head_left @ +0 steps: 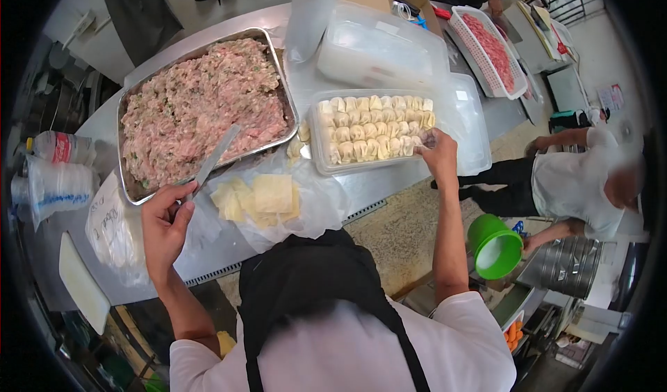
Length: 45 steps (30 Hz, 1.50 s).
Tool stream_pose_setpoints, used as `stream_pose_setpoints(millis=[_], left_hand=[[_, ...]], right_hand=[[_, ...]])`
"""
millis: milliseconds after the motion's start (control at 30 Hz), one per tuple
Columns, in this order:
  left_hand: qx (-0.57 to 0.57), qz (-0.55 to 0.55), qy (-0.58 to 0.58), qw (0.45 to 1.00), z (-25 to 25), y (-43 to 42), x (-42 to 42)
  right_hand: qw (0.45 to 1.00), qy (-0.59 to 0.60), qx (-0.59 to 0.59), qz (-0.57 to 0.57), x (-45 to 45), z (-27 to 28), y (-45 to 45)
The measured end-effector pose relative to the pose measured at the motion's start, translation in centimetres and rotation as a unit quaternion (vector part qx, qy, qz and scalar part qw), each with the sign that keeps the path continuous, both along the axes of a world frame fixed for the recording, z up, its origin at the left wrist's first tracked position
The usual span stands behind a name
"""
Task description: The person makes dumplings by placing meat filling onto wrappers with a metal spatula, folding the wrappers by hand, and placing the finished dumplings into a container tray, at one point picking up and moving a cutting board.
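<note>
In my left hand is a flat metal spatula, its blade reaching over the front edge of a steel tray heaped with minced meat filling flecked with green. My right hand is at the right end of a clear plastic container, its fingertips pinched around a dumpling that they mostly hide. Several rows of folded dumplings fill that container. Square dough wrappers lie on a plastic sheet between my arms.
Translucent containers stand behind the dumplings, and a lid lies to their right. Plastic bottles and a bagged stack are on the left. A pink-filled basket sits back right. A co-worker holds a green bucket.
</note>
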<state>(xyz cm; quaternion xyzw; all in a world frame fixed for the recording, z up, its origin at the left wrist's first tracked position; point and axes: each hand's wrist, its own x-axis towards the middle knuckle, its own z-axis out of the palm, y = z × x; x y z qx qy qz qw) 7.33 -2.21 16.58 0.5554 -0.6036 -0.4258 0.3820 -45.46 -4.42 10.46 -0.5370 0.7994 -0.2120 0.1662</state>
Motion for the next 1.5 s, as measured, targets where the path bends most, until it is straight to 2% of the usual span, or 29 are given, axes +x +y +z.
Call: stream_pose_setpoints(millis=[100, 167, 333, 400, 433, 533, 600, 667, 800, 933, 1000, 1067, 1100, 1133, 1200, 1267, 1300, 1367, 1467, 1500], left_hand=[[0.003, 0.001, -0.032, 0.999, -0.7, 0.0, 0.2], [0.009, 0.007, -0.028, 1.000, -1.1, 0.1, 0.3], [0.037, 0.031, -0.009, 0.999, -1.1, 0.5, 0.6], [0.013, 0.034, -0.019, 0.999, -1.5, 0.7, 0.9], [0.015, 0.044, -0.023, 0.999, -1.5, 0.9, 1.1], [0.040, 0.061, -0.010, 0.997, -1.4, 1.5, 1.5], [0.056, 0.073, -0.001, 0.996, -1.6, 1.7, 1.6], [0.062, 0.075, 0.007, 0.995, -1.9, 1.9, 1.7], [0.067, 0.085, 0.008, 0.994, -2.3, 2.4, 2.0], [0.083, 0.104, -0.015, 0.991, -2.3, 2.4, 2.2], [0.089, 0.107, 0.003, 0.990, -2.8, 2.1, 1.7], [0.106, 0.110, 0.018, 0.988, -3.1, 2.0, 1.1], [0.113, 0.101, 0.020, 0.988, -3.1, 1.9, 0.9], [0.119, 0.093, 0.023, 0.988, -3.2, 1.7, 0.8], [0.106, 0.096, 0.020, 0.990, -3.8, 1.5, 0.5], [0.093, 0.100, 0.013, 0.991, -4.1, 1.7, 0.6], [0.104, 0.103, 0.011, 0.989, -4.1, 1.8, 0.7], [0.113, 0.108, 0.007, 0.988, -4.1, 2.0, 1.0], [0.110, 0.114, -0.039, 0.987, -4.5, 2.0, 1.7], [0.070, 0.109, -0.096, 0.987, -4.9, 1.7, 2.1]], right_hand=[[0.998, 0.015, -0.061, -0.028, -0.4, -2.2, 0.3], [0.994, -0.022, -0.104, -0.040, -0.7, -2.8, 0.5], [0.997, 0.002, -0.063, -0.034, 0.7, -0.7, 0.4], [0.998, 0.056, -0.024, -0.028, 0.7, -0.5, 0.2], [0.990, 0.118, -0.073, 0.008, 0.9, -1.0, 0.2], [0.986, 0.117, -0.121, 0.013, 2.7, -0.1, 0.1], [0.990, 0.106, -0.092, 0.014, 3.3, -0.3, -0.2], [0.998, 0.049, -0.034, -0.032, 2.9, -1.6, -0.8], [0.996, 0.084, -0.031, -0.027, 3.9, 1.5, -0.6], [0.995, 0.028, -0.095, -0.029, 6.9, 4.1, -0.2], [0.981, -0.142, -0.090, 0.093, 9.9, 4.2, -0.2], [0.948, -0.184, -0.094, 0.242, 15.4, 3.4, 0.0], [0.923, -0.240, -0.035, 0.298, 17.8, 2.5, 0.3], [0.886, -0.281, -0.035, 0.367, 20.1, 0.0, 0.5], [0.873, -0.213, 0.003, 0.439, 24.2, -4.6, 1.1], [0.886, -0.142, -0.017, 0.441, 26.9, -7.9, 1.7], [0.885, -0.145, -0.017, 0.443, 27.6, -8.6, 1.6], [0.886, -0.056, -0.001, 0.460, 28.4, -10.0, 1.1], [0.895, -0.108, 0.067, 0.427, 27.9, -10.9, 0.2], [0.895, -0.108, 0.064, 0.428, 27.5, -10.8, -0.1]])
